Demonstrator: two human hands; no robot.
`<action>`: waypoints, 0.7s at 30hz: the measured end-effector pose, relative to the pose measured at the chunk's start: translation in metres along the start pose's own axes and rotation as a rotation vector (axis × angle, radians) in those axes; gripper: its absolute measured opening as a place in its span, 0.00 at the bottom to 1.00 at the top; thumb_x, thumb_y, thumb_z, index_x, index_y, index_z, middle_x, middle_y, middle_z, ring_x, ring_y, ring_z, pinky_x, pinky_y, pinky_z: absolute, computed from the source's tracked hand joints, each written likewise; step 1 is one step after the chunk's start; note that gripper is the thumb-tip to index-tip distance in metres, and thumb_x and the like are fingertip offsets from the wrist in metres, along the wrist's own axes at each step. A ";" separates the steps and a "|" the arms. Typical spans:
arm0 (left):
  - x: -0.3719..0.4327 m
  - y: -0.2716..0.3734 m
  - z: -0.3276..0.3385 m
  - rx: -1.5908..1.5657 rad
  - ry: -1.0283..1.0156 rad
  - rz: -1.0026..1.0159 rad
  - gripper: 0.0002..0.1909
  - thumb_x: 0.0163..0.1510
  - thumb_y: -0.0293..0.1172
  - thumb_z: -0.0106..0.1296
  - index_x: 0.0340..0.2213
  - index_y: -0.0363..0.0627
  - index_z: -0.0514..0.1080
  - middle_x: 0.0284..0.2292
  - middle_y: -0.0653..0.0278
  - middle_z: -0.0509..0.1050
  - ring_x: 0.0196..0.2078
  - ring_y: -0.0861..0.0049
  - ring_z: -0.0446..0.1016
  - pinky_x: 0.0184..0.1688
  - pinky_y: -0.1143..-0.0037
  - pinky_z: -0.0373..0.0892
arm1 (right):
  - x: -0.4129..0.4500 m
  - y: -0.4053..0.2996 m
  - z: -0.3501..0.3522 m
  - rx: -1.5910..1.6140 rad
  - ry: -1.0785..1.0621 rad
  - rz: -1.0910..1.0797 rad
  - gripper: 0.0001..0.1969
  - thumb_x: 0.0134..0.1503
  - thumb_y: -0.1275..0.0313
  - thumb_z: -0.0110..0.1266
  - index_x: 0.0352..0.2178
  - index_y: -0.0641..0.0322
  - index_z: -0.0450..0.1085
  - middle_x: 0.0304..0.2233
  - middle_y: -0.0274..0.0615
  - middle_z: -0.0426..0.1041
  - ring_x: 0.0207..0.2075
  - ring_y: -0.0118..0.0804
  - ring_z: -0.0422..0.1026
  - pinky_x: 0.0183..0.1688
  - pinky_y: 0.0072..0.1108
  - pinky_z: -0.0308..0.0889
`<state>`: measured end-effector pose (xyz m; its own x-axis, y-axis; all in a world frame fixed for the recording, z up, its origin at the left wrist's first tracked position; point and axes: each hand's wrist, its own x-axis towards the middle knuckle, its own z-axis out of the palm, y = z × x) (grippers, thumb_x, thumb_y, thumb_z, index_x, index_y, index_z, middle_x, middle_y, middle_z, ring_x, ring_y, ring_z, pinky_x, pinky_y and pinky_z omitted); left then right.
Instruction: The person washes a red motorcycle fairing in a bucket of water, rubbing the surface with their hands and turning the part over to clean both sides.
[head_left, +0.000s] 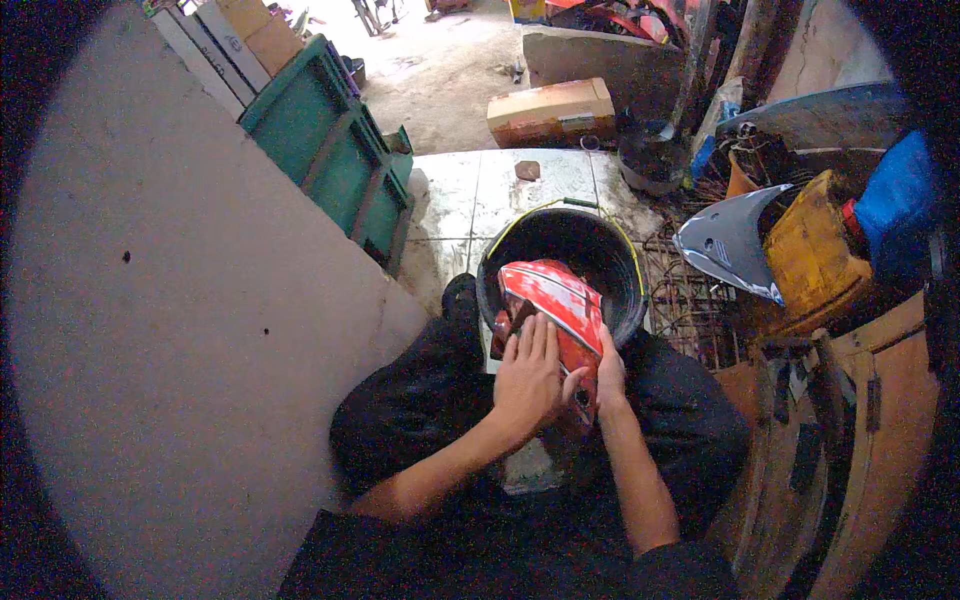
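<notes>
A red and white plastic fairing panel (559, 296), seemingly from a motorcycle, lies slanted over the near part of a black bucket (562, 225) with a yellow handle. White patches show through its red surface. My right hand (611, 371) grips the panel's right edge near its lower end. Flat on the panel's left side rests my left hand (531, 367), fingers together and pointing away from me. A dark brown piece, perhaps sandpaper, shows at the left fingertips (523, 311); how it is held is hidden.
Beyond the bucket are white floor tiles (442, 202) and a cardboard box (551, 112). A pale wall (210, 300) and a green frame (322, 135) stand left. At right are a grey panel (727, 240), a yellow jerrycan (817, 240) and rusty metal mesh (690, 300).
</notes>
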<state>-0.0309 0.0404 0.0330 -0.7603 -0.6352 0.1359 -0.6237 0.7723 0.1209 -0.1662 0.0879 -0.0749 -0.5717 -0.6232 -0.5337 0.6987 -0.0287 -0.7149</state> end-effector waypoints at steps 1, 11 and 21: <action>0.001 -0.002 -0.003 -0.038 0.020 -0.046 0.42 0.54 0.57 0.41 0.53 0.25 0.55 0.57 0.43 0.56 0.61 0.57 0.53 0.59 0.63 0.54 | 0.000 0.001 -0.004 -0.029 0.020 0.020 0.26 0.55 0.51 0.49 0.43 0.64 0.71 0.43 0.41 0.72 0.42 0.35 0.70 0.47 0.24 0.64; 0.008 -0.015 -0.006 -0.176 -0.002 -0.083 0.35 0.56 0.53 0.41 0.54 0.35 0.58 0.56 0.47 0.58 0.60 0.56 0.55 0.59 0.60 0.53 | -0.009 0.006 0.007 0.146 -0.091 -0.029 0.24 0.58 0.54 0.46 0.48 0.61 0.68 0.45 0.38 0.72 0.44 0.34 0.70 0.48 0.25 0.64; 0.009 -0.005 -0.013 -0.010 -0.059 -0.034 0.34 0.57 0.54 0.39 0.54 0.37 0.58 0.57 0.53 0.58 0.61 0.63 0.55 0.61 0.58 0.49 | -0.011 0.005 0.007 0.139 -0.029 -0.008 0.25 0.58 0.53 0.47 0.48 0.61 0.68 0.46 0.37 0.71 0.44 0.34 0.71 0.47 0.25 0.65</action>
<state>-0.0323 0.0311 0.0466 -0.7483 -0.6593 0.0736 -0.6476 0.7500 0.1344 -0.1532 0.0893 -0.0700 -0.5660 -0.6449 -0.5135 0.7482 -0.1403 -0.6485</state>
